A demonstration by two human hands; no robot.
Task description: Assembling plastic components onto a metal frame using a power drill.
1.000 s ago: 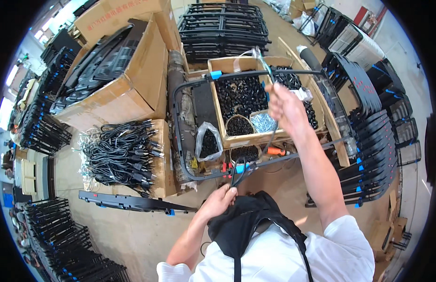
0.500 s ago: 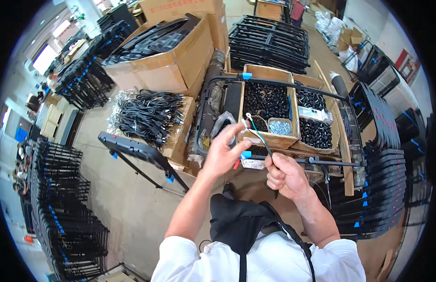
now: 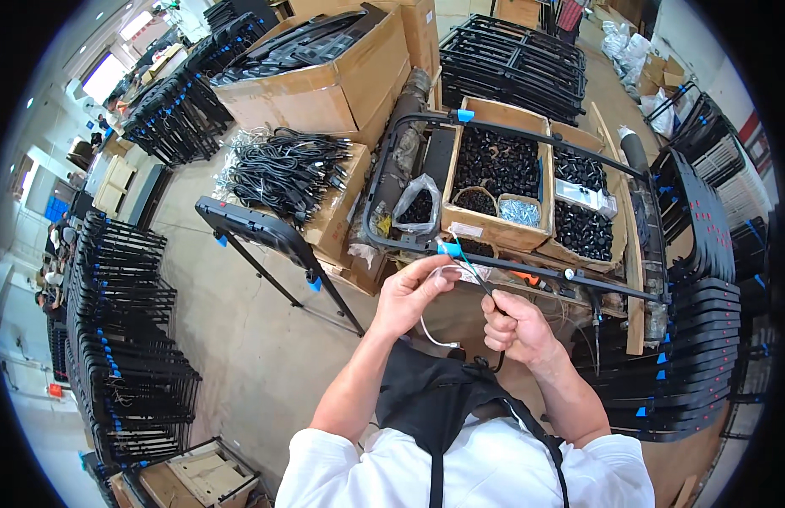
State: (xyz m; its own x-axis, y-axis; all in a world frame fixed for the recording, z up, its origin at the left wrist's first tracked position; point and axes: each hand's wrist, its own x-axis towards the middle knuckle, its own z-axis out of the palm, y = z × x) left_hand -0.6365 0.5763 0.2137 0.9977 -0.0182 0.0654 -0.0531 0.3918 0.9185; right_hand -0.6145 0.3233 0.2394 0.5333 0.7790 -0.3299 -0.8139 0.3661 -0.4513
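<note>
The concrete floor [image 3: 240, 339] is covered with stacked black frames [image 3: 121, 330] left of the left hand [image 3: 414, 292], and cardboard boxes [image 3: 342, 76] are set beyond both hands.

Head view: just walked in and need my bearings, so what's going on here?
A person stands over a black metal frame laid across cardboard boxes of small black parts. The left hand pinches a thin white cable near the frame's front rail, while the right hand grips a slim dark tool pointed at it.

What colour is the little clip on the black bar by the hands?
Bright blue clip, seen best in the head view, just above the left hand.
</note>
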